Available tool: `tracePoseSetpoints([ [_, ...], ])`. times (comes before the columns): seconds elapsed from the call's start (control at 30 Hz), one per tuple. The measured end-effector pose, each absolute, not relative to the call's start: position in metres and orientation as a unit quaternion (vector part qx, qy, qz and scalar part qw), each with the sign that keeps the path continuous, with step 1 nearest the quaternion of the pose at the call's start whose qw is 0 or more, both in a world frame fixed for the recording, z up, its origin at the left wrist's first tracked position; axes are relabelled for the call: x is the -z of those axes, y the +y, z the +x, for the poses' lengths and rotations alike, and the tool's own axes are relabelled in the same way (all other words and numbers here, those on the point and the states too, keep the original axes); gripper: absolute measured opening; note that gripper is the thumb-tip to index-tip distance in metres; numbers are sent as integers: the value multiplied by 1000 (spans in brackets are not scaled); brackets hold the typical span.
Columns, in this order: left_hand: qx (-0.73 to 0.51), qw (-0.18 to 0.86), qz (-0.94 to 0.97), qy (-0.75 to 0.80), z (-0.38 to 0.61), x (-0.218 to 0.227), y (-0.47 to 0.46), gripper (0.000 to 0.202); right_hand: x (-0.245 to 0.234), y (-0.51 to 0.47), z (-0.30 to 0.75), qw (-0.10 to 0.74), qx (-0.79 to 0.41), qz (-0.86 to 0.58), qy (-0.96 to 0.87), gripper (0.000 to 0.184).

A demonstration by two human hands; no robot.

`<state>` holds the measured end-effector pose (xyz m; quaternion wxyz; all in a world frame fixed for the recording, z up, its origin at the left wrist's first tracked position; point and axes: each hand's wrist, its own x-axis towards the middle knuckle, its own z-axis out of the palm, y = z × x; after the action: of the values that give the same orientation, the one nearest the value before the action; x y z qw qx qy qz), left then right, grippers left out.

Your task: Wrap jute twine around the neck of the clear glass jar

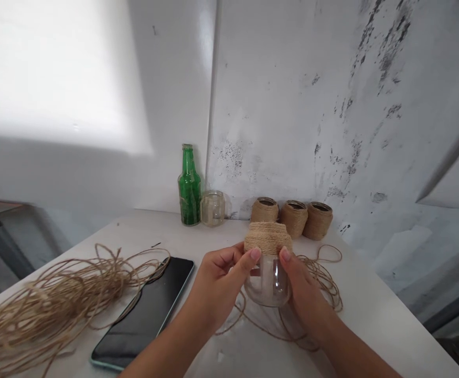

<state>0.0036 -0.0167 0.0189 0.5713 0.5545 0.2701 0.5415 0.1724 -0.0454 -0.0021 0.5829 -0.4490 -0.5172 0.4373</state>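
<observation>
In the head view, the left hand [217, 286] and right hand [303, 289] grasp a glass jar [267, 281] between them, the fingers [255, 257] clenched on its sides just below the jute twine wrap [267, 237] around its upper part, over the bench [355, 325]. A loose twine strand [323, 278] lies under the jar. Left of the jar lie a smartphone [142, 312] and a twine heap [44, 310]; behind it stand a green glass bottle [189, 186], a small clear jar [212, 208] and three twine-wrapped jars [292, 218]

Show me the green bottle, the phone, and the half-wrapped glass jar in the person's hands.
green glass bottle [189, 192]: head view, on its body.
phone [146, 310]: head view, on its black screen.
half-wrapped glass jar [268, 238]: head view, on its wrapped part.
</observation>
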Motion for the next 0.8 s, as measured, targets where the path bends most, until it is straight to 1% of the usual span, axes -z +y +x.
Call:
tracePoseSetpoints([
  [0.1,-549,543,563,293,4,-16,-16,54,-3,-49,168,562,-430,-471,-527,57],
  [0.2,-544,531,581,291,5,-16,-17,52,-5,-50,164,565,-428,-462,-532,59],
  [0.33,-538,544,583,272,5,-18,-18,50,-2,-49,166,575,-436,-459,-518,59],
  [0.57,-542,553,574,265,2,-17,-15,52,0,-47,170,591,-460,-457,-480,63],
  [0.8,-541,579,558,247,1,-19,-14,51,7,-45,171,608,-485,-413,-475,56],
])
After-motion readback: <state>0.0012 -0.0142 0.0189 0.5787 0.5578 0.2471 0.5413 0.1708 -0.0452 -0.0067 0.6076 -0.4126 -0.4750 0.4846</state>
